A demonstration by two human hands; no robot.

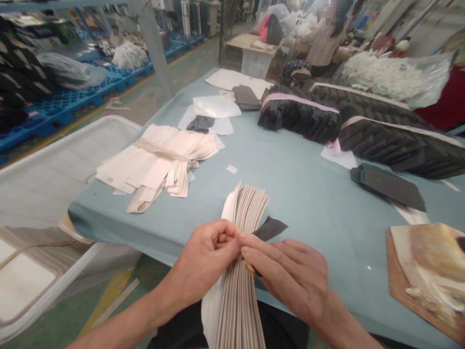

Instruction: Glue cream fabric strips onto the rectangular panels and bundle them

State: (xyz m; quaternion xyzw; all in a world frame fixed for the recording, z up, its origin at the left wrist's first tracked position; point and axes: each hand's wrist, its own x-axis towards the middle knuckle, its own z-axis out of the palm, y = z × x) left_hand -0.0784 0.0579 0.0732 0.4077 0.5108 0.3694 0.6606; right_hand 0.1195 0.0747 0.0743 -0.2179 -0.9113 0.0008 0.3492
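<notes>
A thick bundle of cream and beige fabric pieces (241, 305) stands on edge, running from the table's near side toward my body. My left hand (207, 254) lies over its middle from the left, fingers curled and pinched. From the right my right hand (290, 276) meets it, fingertips pressed together beside the left thumb. What the fingertips pinch is too small to make out. A dark strip of cloth (271, 229) sticks out behind my right hand, beside the bundle.
Tied cream pieces (156, 160) lie on the blue-green table (290, 184) at left. Dark tied bundles (298, 116) and a dark folded piece (390, 184) are at right, near a brown board (397, 271). A white bin (69, 150) adjoins the left edge. A person (323, 43) is behind.
</notes>
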